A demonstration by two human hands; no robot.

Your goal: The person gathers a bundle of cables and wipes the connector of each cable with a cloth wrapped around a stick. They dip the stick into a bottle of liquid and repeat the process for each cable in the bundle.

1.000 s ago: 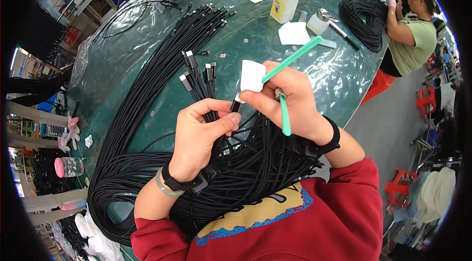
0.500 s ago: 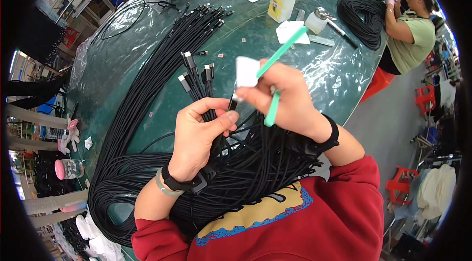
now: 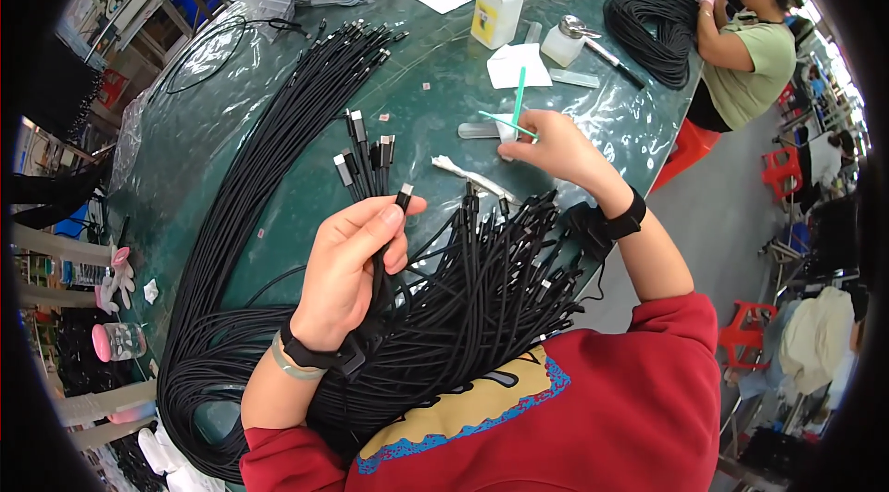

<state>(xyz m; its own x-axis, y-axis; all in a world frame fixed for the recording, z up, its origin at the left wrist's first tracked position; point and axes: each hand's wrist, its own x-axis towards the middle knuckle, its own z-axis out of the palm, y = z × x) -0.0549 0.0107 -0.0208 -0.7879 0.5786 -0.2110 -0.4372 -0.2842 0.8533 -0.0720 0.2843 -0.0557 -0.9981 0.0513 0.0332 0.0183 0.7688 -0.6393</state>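
My left hand [image 3: 343, 260] is closed on several black cables, pinching one whose bare metal plug [image 3: 406, 191] points up between thumb and forefinger. More cable plugs [image 3: 357, 127] stick up behind that hand. My right hand [image 3: 557, 149], to the right and farther out, is closed on a small white wipe [image 3: 507, 129] and thin green plastic strips [image 3: 519, 95]; how the strips join is hidden by my fingers. A heap of black cables [image 3: 435, 334] lies below both hands, its plug ends to the right. A twisted white strip [image 3: 474, 179] lies between my hands.
A long bundle of black cables [image 3: 269, 158] curves along the left. Farther back stand two white bottles [image 3: 497, 12] with metal tops, by a white paper [image 3: 519, 66] and a black-and-white pen [image 3: 616, 64]. A co-worker [image 3: 759, 52] sits at far right beside coiled cable [image 3: 651, 36].
My right hand has moved away from the plug in my left hand, rightward, taking the wipe and green strips along. The twisted white strip is now uncovered. The whole view has shifted slightly.
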